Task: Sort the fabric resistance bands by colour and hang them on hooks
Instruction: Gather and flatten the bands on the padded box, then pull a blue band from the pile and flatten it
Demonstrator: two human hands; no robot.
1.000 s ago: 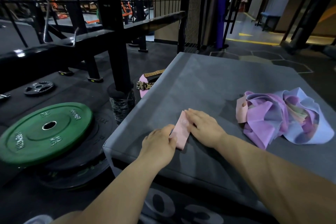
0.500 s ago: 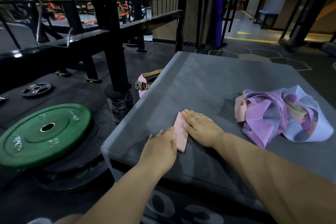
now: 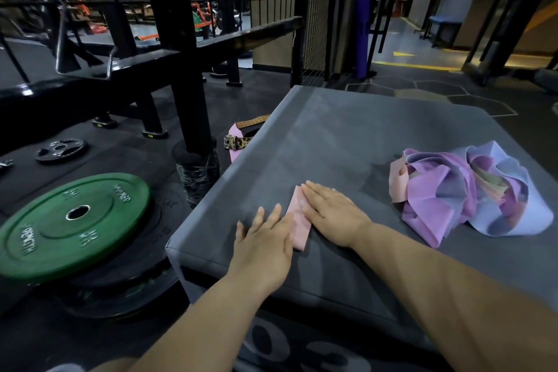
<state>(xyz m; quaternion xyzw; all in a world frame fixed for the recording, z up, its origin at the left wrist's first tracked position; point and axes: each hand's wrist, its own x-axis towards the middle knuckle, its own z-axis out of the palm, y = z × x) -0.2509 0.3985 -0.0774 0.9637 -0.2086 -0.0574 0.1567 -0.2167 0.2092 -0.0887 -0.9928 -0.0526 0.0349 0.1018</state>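
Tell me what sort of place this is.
Most likely a gym's free-weights area. A green bumper plate lies on a stack of black plates on dark floor matting, a black steel rack stands beside it, and a pile of fabric resistance bands sits on a grey padded box.

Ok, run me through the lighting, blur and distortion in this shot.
Head view: dim gym light, brighter down the corridor at upper right; the wide-angle lens bows the rack posts; the green plate smears slightly; left hand, right hand and pink band look sharp.
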